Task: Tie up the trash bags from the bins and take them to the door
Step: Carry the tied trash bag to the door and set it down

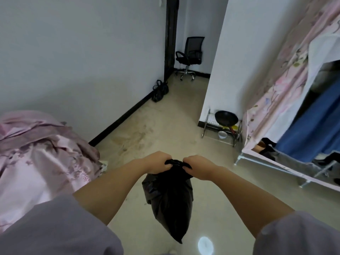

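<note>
The left hand (159, 161) and the right hand (197, 167) both squeeze the top of a black trash bag (170, 201). The bag hangs above the floor (165, 116), right of the pink bed (40, 153). Another black bag (160, 91) sits far past the bed by the wall.

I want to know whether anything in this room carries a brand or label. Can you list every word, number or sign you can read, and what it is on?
None: no readable text shows anywhere in this view.
The black trash bag gripped by the left hand and right hand is plain.
The second black bag by the wall: no print visible.
The pan and bowl on the rack: no markings visible, and too small to be sure.
The curtain shows only a flower pattern.
</note>
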A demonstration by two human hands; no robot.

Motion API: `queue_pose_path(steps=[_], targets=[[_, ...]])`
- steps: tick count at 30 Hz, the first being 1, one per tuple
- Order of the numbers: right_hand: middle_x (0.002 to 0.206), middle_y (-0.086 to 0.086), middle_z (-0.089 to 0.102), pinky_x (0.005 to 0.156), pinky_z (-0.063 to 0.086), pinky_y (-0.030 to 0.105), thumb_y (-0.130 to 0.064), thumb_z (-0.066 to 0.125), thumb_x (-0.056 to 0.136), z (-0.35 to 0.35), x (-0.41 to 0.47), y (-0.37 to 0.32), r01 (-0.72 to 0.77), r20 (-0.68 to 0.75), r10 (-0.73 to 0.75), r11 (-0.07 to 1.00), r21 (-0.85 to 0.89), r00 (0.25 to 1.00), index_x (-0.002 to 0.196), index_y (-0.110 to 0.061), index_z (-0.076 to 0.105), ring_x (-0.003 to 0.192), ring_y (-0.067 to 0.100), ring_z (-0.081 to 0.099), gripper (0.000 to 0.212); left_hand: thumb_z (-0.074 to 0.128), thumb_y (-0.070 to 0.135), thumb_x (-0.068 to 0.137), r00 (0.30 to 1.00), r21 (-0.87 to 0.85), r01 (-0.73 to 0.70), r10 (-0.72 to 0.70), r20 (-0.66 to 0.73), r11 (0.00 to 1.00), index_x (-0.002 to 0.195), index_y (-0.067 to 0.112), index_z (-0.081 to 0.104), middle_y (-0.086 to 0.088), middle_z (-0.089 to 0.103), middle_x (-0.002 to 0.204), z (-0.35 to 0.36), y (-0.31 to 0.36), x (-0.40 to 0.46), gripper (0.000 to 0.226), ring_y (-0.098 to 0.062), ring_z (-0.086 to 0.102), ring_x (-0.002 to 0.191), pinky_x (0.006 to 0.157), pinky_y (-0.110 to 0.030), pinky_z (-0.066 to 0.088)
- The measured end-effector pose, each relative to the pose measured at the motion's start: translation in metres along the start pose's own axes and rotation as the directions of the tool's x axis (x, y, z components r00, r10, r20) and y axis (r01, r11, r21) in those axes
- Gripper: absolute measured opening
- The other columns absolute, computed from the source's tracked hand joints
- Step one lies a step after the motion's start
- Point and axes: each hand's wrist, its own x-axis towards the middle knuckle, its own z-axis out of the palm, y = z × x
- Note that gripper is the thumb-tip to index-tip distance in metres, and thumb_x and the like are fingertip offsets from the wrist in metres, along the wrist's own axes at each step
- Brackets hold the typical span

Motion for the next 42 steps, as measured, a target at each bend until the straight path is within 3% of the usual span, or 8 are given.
queue_pose_path(steps=[5,13,20,26,29,34,37,42], targets=[[0.095,0.016,0.060,0.068,0.034,0.033,-0.026,0.043,0.096,-0.056,0.108,0.067,0.030,0.018,-0.030,1.000,-0.010,0.999,0.086,-0.014,0.047,0.079,0.025,0.047,0.017,0.046,0.024,0.095,0.999,-0.054,0.022,-0.023,-0.025,0.998,0.087,0.011,0.054,-0.010,0.056,0.085,-0.058,-0.035,0.102,0.017,-0.020,0.047,0.074,0.065,-0.027,0.032],[0.102,0.018,0.061,0.072,0.035,0.032,-0.025,0.044,0.096,-0.106,0.285,0.150,0.058,0.037,-0.057,0.998,-0.027,0.998,0.097,-0.006,0.055,0.095,0.031,0.056,0.023,0.045,0.024,0.095,0.998,-0.057,0.055,-0.055,0.008,0.997,0.099,0.004,0.059,-0.013,0.064,0.096,-0.125,-0.124,0.259,0.025,-0.027,0.058,0.085,0.073,-0.035,0.043],[0.099,0.017,0.061,0.073,0.039,0.035,-0.026,0.043,0.096,-0.167,0.447,0.209,0.032,0.013,-0.032,0.999,0.006,0.999,0.097,-0.006,0.055,0.092,0.031,0.056,0.023,0.046,0.024,0.096,1.000,-0.044,0.027,-0.027,-0.001,0.999,0.100,0.006,0.060,-0.012,0.064,0.099,-0.217,-0.215,0.400,0.023,-0.015,0.049,0.079,0.055,-0.021,0.030],[0.103,0.017,0.060,0.070,0.032,0.030,-0.026,0.042,0.097,-0.206,0.562,0.252,0.038,0.057,-0.039,0.999,0.014,0.998,0.098,-0.008,0.054,0.092,0.030,0.055,0.021,0.048,0.024,0.094,0.999,-0.046,0.044,-0.043,0.028,0.998,0.096,0.006,0.059,-0.014,0.063,0.103,-0.265,-0.282,0.503,0.022,-0.020,0.051,0.081,0.069,-0.025,0.034],[0.102,0.018,0.060,0.069,0.031,0.030,-0.026,0.043,0.097,-0.222,0.627,0.279,0.059,0.051,-0.060,0.998,0.006,0.997,0.088,-0.014,0.047,0.084,0.028,0.051,0.015,0.048,0.023,0.094,0.999,-0.044,0.043,-0.042,0.017,0.998,0.097,0.006,0.059,-0.014,0.063,0.102,-0.288,-0.319,0.559,0.021,-0.018,0.050,0.079,0.065,-0.025,0.033],[0.099,0.018,0.060,0.068,0.031,0.031,-0.027,0.044,0.097,-0.247,0.735,0.338,0.094,0.052,-0.094,0.996,0.001,0.994,0.091,-0.010,0.051,0.085,0.030,0.052,0.019,0.047,0.022,0.095,0.997,-0.052,0.075,-0.074,0.018,0.996,0.096,0.003,0.059,-0.012,0.058,0.092,-0.327,-0.374,0.665,0.022,-0.015,0.047,0.079,0.051,-0.016,0.027],[0.098,0.019,0.060,0.067,0.031,0.031,-0.030,0.044,0.097,-0.268,0.800,0.379,0.120,0.082,-0.119,0.993,-0.001,0.990,0.086,-0.014,0.045,0.081,0.028,0.051,0.019,0.047,0.023,0.095,0.994,-0.105,0.108,-0.109,0.004,0.989,0.085,0.009,0.053,-0.007,0.053,0.085,-0.348,-0.401,0.727,0.018,-0.018,0.049,0.080,0.060,-0.025,0.031],[0.091,0.016,0.056,0.066,0.030,0.029,-0.034,0.043,0.098,-0.308,0.893,0.420,0.182,0.111,-0.182,0.983,0.016,0.977,0.095,-0.011,0.052,0.079,0.026,0.050,0.025,0.048,0.023,0.096,0.988,-0.133,0.154,-0.157,-0.011,0.979,0.107,0.004,0.060,-0.014,0.064,0.106,-0.384,-0.447,0.808,0.026,-0.024,0.057,0.091,0.070,-0.023,0.032]])
